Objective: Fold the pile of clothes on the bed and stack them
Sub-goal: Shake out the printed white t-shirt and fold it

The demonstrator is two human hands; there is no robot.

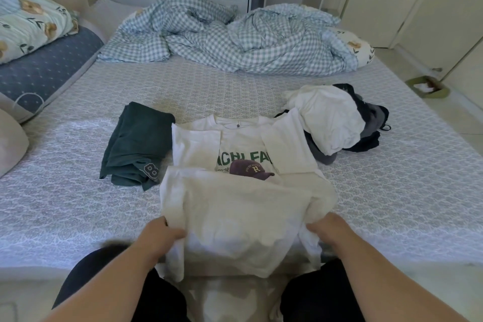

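Observation:
A white T-shirt (243,206) with green lettering and a printed maroon cap lies on the bed (78,191) in front of me, its sleeves folded in. Its lower half is lifted and doubled up over the print. My left hand (163,234) grips the shirt's left lower edge, and my right hand (328,229) grips its right lower edge; the cloth hides my fingertips. A folded dark green garment (133,146) with a number 8 patch lies just left of the shirt. An unfolded pile of white, grey and black clothes (337,120) sits to the right behind it.
A crumpled blue checked duvet (235,36) fills the far side of the bed. Pillows and a floral quilt (28,21) lie at the left. A wardrobe and shelves stand behind. A small green tray (428,86) sits on the floor at right.

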